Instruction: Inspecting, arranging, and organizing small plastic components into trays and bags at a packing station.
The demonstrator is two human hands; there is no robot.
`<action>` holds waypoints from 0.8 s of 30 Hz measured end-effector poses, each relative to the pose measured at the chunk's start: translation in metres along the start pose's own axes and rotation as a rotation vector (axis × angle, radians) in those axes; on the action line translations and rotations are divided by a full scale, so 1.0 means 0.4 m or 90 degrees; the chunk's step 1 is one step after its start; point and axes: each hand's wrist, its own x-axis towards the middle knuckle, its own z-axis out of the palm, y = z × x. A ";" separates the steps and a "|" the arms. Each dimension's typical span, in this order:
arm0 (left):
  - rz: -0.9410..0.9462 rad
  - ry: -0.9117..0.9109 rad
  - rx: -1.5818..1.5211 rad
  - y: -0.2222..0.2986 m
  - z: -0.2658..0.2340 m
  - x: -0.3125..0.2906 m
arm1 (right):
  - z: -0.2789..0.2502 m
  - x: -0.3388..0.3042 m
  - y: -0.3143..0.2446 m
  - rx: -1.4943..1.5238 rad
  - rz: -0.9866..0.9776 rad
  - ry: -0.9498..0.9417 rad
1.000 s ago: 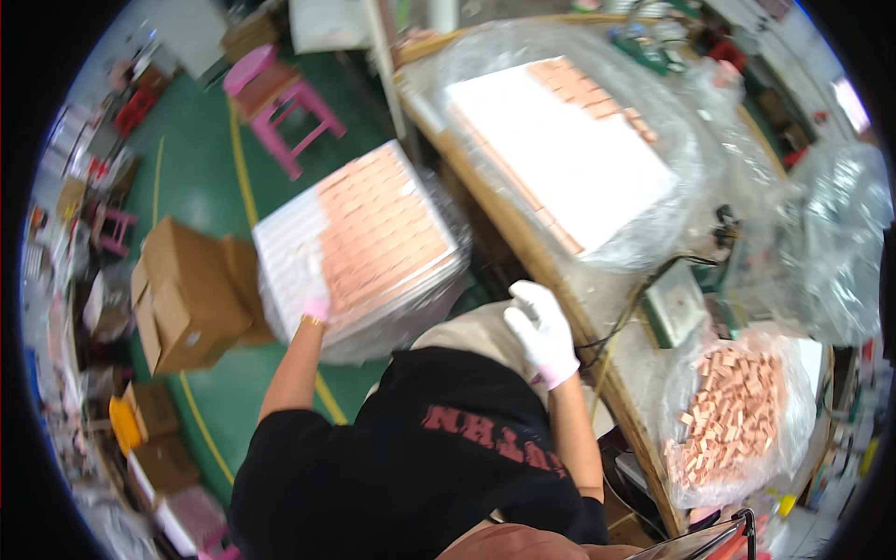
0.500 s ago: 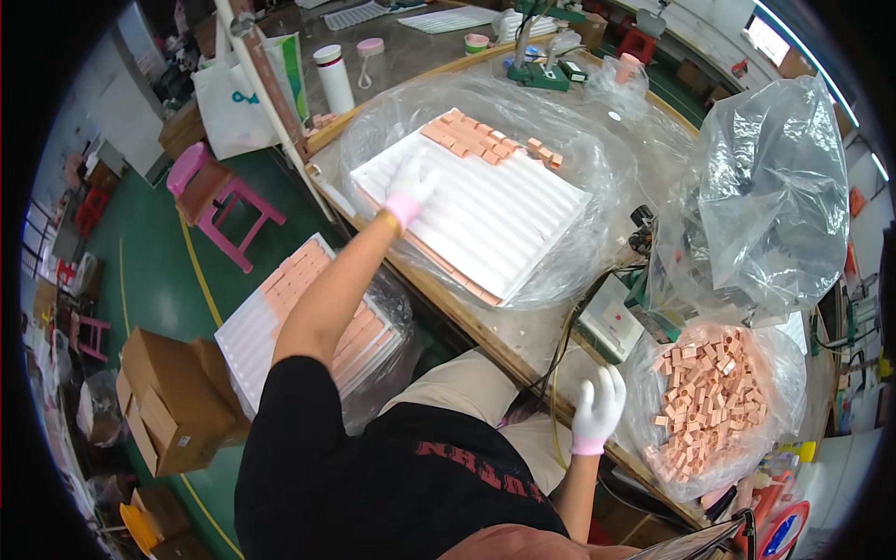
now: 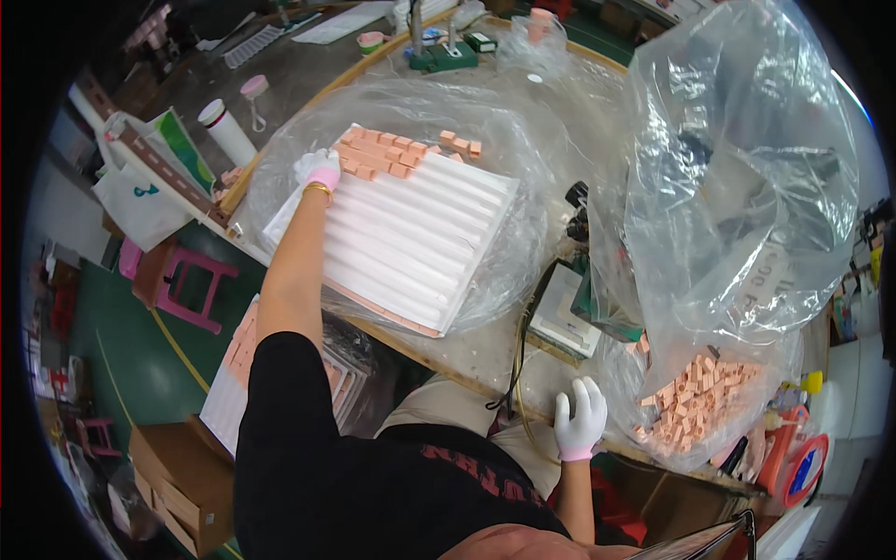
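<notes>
My left hand, in a white glove with a pink cuff, rests at the left end of the rows of small pink blocks on a ribbed white tray. Its fingers are bent together; whatever they hold, if anything, is hidden. More pink pieces show along the near edge beneath the tray. My right hand, gloved the same way, is held up at the table's front edge with its fingers apart and nothing in them. To its right, loose pink blocks lie heaped in a clear plastic bag.
Clear plastic sheeting spreads under the tray. A grey-white box with cables and a large clear bag stand at the right. Below the table's left edge are stacked trays, a pink stool and a cardboard box.
My left hand has moved from the open part of the tray to the left end of the block rows. My right hand stays raised near the table edge. The whole view has shifted.
</notes>
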 end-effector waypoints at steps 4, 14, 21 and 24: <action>0.096 0.034 0.093 -0.007 0.102 0.069 | -0.004 -0.004 0.003 -0.025 0.025 0.007; 0.372 0.122 0.023 -0.229 0.299 0.291 | -0.021 0.031 0.013 0.061 0.028 0.038; 0.189 0.107 -0.339 -0.209 0.150 0.132 | -0.091 0.164 0.258 -0.159 0.177 0.157; 0.080 0.037 -0.849 -0.004 0.039 -0.101 | -0.079 0.212 0.339 -0.410 0.253 -0.068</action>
